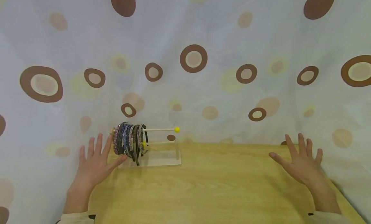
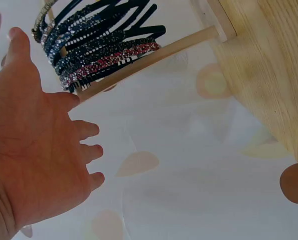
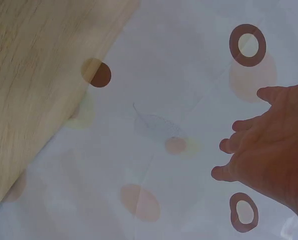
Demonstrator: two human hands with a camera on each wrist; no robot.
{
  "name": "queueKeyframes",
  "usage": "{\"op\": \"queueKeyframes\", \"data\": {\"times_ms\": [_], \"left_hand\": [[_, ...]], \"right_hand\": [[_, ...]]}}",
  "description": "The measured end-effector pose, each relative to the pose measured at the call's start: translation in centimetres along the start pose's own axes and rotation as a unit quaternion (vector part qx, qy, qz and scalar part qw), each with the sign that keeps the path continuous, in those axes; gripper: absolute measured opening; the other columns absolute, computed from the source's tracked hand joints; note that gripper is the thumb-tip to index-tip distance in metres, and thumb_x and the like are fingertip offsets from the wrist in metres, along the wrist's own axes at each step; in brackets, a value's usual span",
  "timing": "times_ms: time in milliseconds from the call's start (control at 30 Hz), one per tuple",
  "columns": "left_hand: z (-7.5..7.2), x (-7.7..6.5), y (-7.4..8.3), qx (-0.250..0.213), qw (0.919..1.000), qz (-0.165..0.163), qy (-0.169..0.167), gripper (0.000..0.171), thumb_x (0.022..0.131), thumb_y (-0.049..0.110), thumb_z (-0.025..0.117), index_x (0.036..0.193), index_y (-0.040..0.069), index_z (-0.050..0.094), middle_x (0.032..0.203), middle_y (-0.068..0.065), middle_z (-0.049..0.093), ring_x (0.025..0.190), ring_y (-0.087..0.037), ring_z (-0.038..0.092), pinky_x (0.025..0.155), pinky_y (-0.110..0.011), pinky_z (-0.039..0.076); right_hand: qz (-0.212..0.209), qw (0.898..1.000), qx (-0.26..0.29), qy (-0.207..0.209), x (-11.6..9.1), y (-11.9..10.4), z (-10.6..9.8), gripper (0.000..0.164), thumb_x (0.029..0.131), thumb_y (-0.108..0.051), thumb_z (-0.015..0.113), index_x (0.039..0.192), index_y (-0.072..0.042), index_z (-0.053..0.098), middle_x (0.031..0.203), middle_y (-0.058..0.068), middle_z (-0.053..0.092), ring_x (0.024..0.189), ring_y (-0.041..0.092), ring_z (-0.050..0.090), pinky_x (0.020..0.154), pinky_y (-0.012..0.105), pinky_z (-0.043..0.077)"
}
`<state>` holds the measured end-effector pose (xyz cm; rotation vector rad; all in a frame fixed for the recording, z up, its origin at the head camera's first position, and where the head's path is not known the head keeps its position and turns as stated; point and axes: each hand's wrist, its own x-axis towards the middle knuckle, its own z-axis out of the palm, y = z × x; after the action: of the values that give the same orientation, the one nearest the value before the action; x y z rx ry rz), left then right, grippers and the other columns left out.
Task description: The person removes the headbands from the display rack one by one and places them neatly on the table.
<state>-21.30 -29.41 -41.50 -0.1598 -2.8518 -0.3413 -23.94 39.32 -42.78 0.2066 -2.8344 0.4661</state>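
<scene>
Several glittery headbands (image 1: pixel 127 139) hang bunched on the left part of a wooden rack (image 1: pixel 162 159) with a yellow-tipped rod. In the left wrist view the headbands (image 2: pixel 104 47) show dark bands with silver, blue and red sparkle. My left hand (image 1: pixel 94 167), fingers spread, hovers just left of the rack; it holds nothing, and I cannot tell if a fingertip touches the rod's end. Far to the right, my right hand (image 1: pixel 302 166) is spread over the table's right side, holding nothing. The right wrist view shows that hand (image 3: pixel 271 145) against the curtain.
A light wood-grain table (image 1: pixel 203 188) spans the lower view. Behind and beside it hangs a whitish curtain (image 1: pixel 220 34) with brown, tan and yellow spots. The table's right edge (image 1: pixel 345 193) runs diagonally past my right wrist.
</scene>
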Motion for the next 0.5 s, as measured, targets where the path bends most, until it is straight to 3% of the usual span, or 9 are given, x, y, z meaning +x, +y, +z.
{"op": "queueKeyframes", "data": {"times_ms": [133, 233, 300, 367, 433, 500], "left_hand": [[-0.3, 0.9, -0.1, -0.036, 0.9992, -0.002, 0.019, 0.092, 0.101, 0.066, 0.045, 0.166, 0.014, 0.007, 0.164, -0.03, 0.004, 0.146, -0.055, 0.002, 0.111, -0.074, -0.005], [-0.5, 2.7, -0.1, -0.093, 0.9919, -0.007, 0.086, 0.076, 0.106, 0.057, 0.044, 0.16, 0.006, 0.029, 0.158, -0.032, 0.025, 0.141, -0.056, 0.023, 0.109, -0.074, 0.014], [-0.3, 4.0, 0.1, -0.139, 0.9791, -0.022, 0.147, 0.064, 0.108, 0.049, 0.046, 0.149, 0.0, 0.044, 0.148, -0.032, 0.04, 0.131, -0.054, 0.038, 0.104, -0.072, 0.027], [0.1, 5.2, 0.3, -0.196, 0.96, -0.04, 0.196, 0.058, 0.108, 0.045, 0.048, 0.14, -0.003, 0.05, 0.14, -0.029, 0.049, 0.125, -0.05, 0.046, 0.1, -0.068, 0.035], [0.5, 6.1, 0.5, -0.255, 0.9399, -0.058, 0.219, 0.055, 0.108, 0.042, 0.048, 0.141, -0.002, 0.05, 0.138, -0.026, 0.052, 0.123, -0.047, 0.05, 0.098, -0.065, 0.04], [0.9, 6.9, 0.7, -0.312, 0.9217, -0.071, 0.219, 0.056, 0.108, 0.042, 0.048, 0.147, 0.002, 0.046, 0.143, -0.022, 0.05, 0.128, -0.044, 0.048, 0.103, -0.063, 0.039]], "right_hand": [[-0.024, 0.999, 0.025, 0.03, 1.2, -1.4, -0.1, 0.092, 0.102, -0.053, 0.056, 0.165, -0.01, 0.006, 0.164, 0.029, -0.011, 0.144, 0.054, -0.019, 0.101, 0.079, -0.02], [-0.048, 0.995, 0.067, 0.056, 2.7, -4.0, -0.3, 0.083, 0.103, -0.047, 0.058, 0.163, -0.004, 0.02, 0.161, 0.034, 0.011, 0.144, 0.058, 0.004, 0.105, 0.081, -0.001], [-0.062, 0.991, 0.1, 0.059, 3.7, -6.4, -0.1, 0.077, 0.103, -0.046, 0.058, 0.16, -0.002, 0.028, 0.158, 0.033, 0.022, 0.142, 0.057, 0.017, 0.105, 0.08, 0.012], [-0.07, 0.987, 0.132, 0.052, 4.7, -9.0, 0.5, 0.073, 0.104, -0.047, 0.057, 0.157, -0.003, 0.036, 0.156, 0.029, 0.032, 0.139, 0.055, 0.027, 0.103, 0.077, 0.023], [-0.079, 0.982, 0.169, 0.041, 5.6, -11.7, 1.5, 0.067, 0.104, -0.049, 0.057, 0.153, -0.005, 0.045, 0.151, 0.024, 0.042, 0.135, 0.05, 0.038, 0.102, 0.072, 0.033], [-0.086, 0.972, 0.214, 0.037, 6.4, -14.3, 2.7, 0.06, 0.103, -0.049, 0.058, 0.146, -0.007, 0.055, 0.141, 0.017, 0.056, 0.127, 0.042, 0.051, 0.1, 0.064, 0.042]]}}
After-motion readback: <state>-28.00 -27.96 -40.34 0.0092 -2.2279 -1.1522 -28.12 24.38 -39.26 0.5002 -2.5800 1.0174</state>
